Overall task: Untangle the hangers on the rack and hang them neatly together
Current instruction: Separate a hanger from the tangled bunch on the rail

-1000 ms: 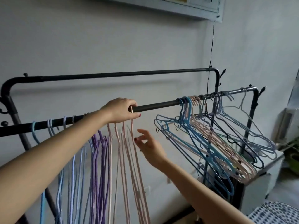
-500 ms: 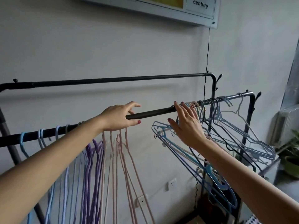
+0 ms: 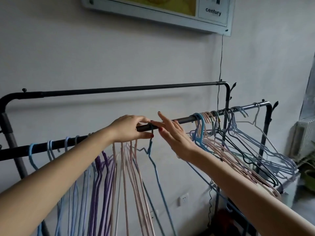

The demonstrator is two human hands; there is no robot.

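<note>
Left hand: my left hand [image 3: 129,128] sits at frame centre on the front rail [image 3: 180,120] of the black rack [image 3: 10,133], thumb under the bar and fingers curled over it, closed round the rail where the pink hooks sit.
Right hand: my right hand [image 3: 172,133] reaches in just right of the left, fingers straight and spread, fingertips [image 3: 156,123] resting on the rail at the hook of a dark blue hanger [image 3: 150,150]; it grips nothing.
Dark blue hanger: hooked over the rail between my two hands, body dropping toward lower centre.
Sorted hangers: pink hangers [image 3: 131,176], purple hangers [image 3: 102,178] and pale blue hangers [image 3: 51,150] hang edge-on, left of centre.
Tangled hangers: a mixed cluster of hangers [image 3: 238,150] crowds the rail's right end, splayed toward lower right.
Background: a framed board [image 3: 153,12] reading "century" at upper centre, a thin black cord [image 3: 221,65] running down from it, a wall socket [image 3: 183,199] at lower centre.
</note>
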